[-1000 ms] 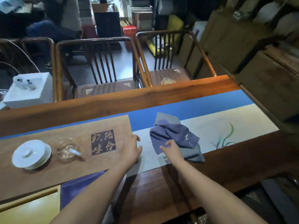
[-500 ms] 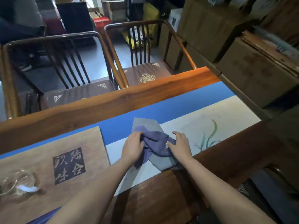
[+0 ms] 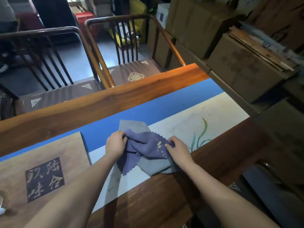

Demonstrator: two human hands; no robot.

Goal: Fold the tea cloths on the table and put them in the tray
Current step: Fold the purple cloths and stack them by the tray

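On the counter (image 3: pixel 164 199), the purple tea cloth (image 3: pixel 144 150) lies crumpled over a grey tea cloth (image 3: pixel 133 126). The left hand (image 3: pixel 115 144) and right hand (image 3: pixel 178 150) each pinch its edges; best to lift it clear, then spread it flat before folding. The wooden board (image 3: pixel 42 155) bears carved Chinese characters; no tray in view.

Your wooden table (image 3: pixel 148 96) carries a long runner (image 3: pixel 164 111), blue along the far side and pale with a painted plant at the right. A wooden board (image 3: pixel 49 155) with carved characters lies at the left. Near the middle, a purple cloth (image 3: pixel 144 152) lies crumpled over a grey cloth (image 3: pixel 131 125).
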